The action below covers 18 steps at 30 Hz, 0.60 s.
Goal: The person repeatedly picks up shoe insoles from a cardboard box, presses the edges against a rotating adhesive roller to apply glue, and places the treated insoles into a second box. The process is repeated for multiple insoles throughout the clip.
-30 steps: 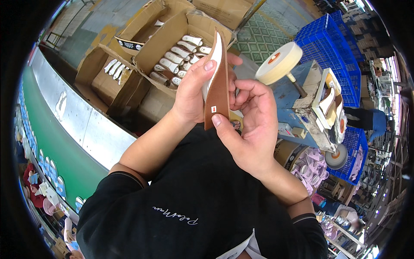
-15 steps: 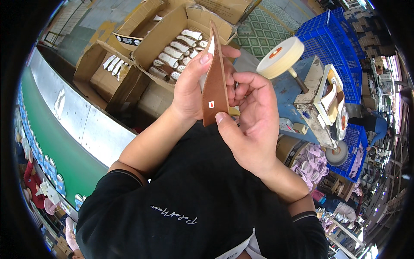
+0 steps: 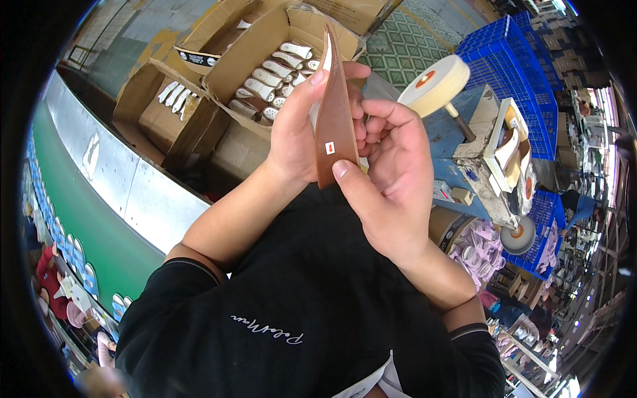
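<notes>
A long brown shoe sole (image 3: 337, 123) stands on edge between my hands, its pointed end up and a white face showing along its upper left side. Near the lower end it bears a small white sticker (image 3: 330, 148) with a red arrow. My left hand (image 3: 292, 136) grips the sole from the left, the thumb lying along its upper edge. On the other side my right hand (image 3: 398, 172) holds it, thumb pressed on the brown face by the sticker and fingers curled behind. Some of the fingers of both hands are hidden by the sole.
Cardboard boxes ahead hold several white shoe soles (image 3: 269, 83). At the right, a pale polishing wheel (image 3: 434, 85) sticks out from a blue machine (image 3: 451, 166), with blue crates (image 3: 507, 63) beyond. A green conveyor (image 3: 99, 219) with a metal edge runs along the left.
Both hands have shifted slightly to the right with the sole, which has turned a little. My right thumb sits higher on it. People in the background have moved.
</notes>
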Each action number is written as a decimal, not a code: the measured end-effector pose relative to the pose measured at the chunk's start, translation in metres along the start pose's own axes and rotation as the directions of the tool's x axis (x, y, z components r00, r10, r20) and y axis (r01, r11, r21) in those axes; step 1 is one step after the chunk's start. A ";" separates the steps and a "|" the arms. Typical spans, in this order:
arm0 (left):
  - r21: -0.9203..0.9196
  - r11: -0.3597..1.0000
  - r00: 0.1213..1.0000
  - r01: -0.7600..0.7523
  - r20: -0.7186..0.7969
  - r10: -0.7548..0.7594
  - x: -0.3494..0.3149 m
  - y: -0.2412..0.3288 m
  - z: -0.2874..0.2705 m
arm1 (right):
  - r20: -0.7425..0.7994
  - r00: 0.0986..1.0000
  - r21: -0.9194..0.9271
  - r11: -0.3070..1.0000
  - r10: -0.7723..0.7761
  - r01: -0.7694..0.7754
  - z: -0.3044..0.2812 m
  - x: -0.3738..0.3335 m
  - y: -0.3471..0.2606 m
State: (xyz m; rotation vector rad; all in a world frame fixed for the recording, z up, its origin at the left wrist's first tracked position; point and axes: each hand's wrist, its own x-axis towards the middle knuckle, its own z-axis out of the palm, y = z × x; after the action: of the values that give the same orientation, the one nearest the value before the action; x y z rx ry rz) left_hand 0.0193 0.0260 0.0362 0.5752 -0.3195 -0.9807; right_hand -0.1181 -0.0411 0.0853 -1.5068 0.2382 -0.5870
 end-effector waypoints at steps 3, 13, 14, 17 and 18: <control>-0.130 0.989 0.998 0.067 0.002 -0.067 0.006 0.009 0.008 | 0.026 0.999 0.012 1.000 -0.025 0.024 -0.001 0.008 -0.009; -0.454 0.882 0.957 0.124 0.291 0.015 0.034 0.048 0.033 | 0.136 0.947 -0.174 0.935 -0.290 0.311 -0.004 0.040 -0.047; -0.518 0.831 0.944 0.201 0.328 -0.023 0.036 0.050 0.034 | 0.138 0.945 -0.188 0.929 -0.297 0.319 -0.005 0.041 -0.049; -0.549 0.808 0.933 0.212 0.361 0.001 0.039 0.052 0.037 | 0.161 0.935 -0.222 0.912 -0.315 0.345 -0.007 0.042 -0.053; -0.481 0.868 0.936 0.123 0.347 0.060 0.039 0.052 0.039 | 0.166 0.932 -0.241 0.903 -0.321 0.354 -0.008 0.042 -0.053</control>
State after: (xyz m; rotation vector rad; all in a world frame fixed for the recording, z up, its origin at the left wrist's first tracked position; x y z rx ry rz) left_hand 0.0556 0.0025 0.0985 -0.0745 -0.3580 -1.1481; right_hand -0.0982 -0.0665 0.1455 -1.8598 -0.0468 -0.7578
